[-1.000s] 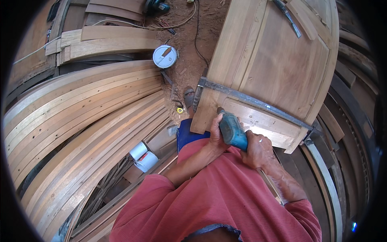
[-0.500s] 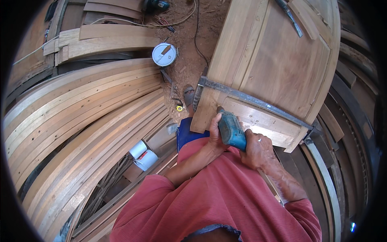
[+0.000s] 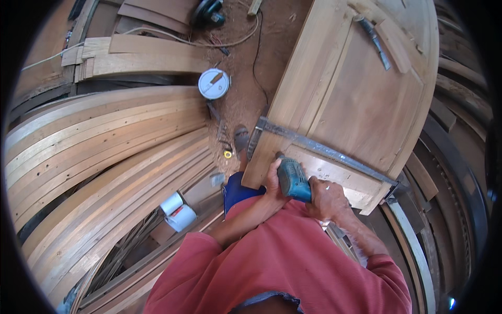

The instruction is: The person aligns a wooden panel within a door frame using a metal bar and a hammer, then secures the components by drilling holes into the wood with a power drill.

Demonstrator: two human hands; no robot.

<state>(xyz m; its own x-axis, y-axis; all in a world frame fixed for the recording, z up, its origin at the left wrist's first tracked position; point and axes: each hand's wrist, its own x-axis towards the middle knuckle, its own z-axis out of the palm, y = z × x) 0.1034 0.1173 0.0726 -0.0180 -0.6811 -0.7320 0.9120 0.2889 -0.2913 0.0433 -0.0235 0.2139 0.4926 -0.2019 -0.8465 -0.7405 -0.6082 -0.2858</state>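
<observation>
A teal power drill [image 3: 292, 179] points down onto the near rail of a wooden panelled door [image 3: 361, 99] lying flat. My left hand [image 3: 273, 180] wraps the drill's front from the left. My right hand [image 3: 327, 199] grips its rear handle. A long metal bar clamp [image 3: 324, 150] crosses the door just beyond the drill. My red shirt fills the lower middle of the view.
Stacked long wooden planks [image 3: 104, 152] lie to the left. A white round tin [image 3: 214, 83], a black cable and a dark power tool [image 3: 208, 12] sit on the dusty red floor ahead. Two white cylinders [image 3: 178, 212] rest by my left side. More timber strips [image 3: 444, 172] lie right.
The drill and both hands have shifted very slightly toward me along the door's near rail; otherwise nothing has moved.
</observation>
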